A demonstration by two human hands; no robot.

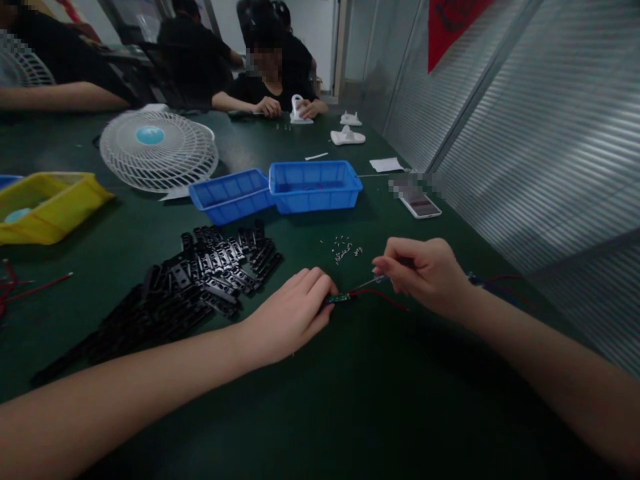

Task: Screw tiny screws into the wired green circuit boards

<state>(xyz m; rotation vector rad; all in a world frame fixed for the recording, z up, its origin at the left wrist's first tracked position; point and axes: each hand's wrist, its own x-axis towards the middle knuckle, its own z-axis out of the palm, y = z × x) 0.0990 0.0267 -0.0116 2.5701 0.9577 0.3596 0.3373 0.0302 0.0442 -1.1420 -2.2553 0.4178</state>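
Observation:
My left hand [295, 310] is closed on a small green circuit board [341, 298], which rests low over the table. A red wire [383, 295] runs off the board to the right. In my right hand [425, 270] is a thin screwdriver [369, 283], pinched by its clear handle, its shaft slanting down to the board. Just beyond the board lies a loose scatter of small screws [344, 253]. A heap of black plastic parts [215, 267] spreads out to the left of my left hand. My fingers hide the board's left end.
Two blue bins [315, 200] stand behind the screws, with a white fan grille [160, 160] and a yellow bin [60, 210] farther left. A phone [421, 205] lies near the ribbed wall at right. Across the table a co-worker [273, 87] handles a white part [300, 113].

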